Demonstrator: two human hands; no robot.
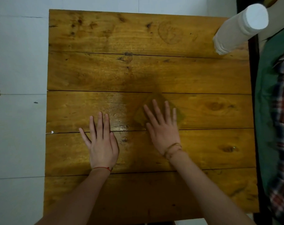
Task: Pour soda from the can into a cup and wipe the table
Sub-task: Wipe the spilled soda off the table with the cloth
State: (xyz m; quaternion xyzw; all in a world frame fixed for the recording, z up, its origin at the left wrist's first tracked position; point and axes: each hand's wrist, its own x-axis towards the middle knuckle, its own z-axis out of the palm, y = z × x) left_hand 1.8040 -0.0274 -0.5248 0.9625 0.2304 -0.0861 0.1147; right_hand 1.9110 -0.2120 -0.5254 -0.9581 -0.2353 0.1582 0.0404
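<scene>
The left hand (102, 143) lies flat, fingers straight, bracing on the wooden counter (203, 75), while the right hand (162, 127) presses a blurred yellowish cloth (178, 114) beneath spread fingers to wipe; no can or cup shows, only a white stack (238, 30) far right.

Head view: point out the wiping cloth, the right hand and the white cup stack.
wiping cloth (178, 115), head view, bare corner right of the fingers.
right hand (162, 127), head view, back of hand.
white cup stack (235, 32), head view, side wall.
</scene>
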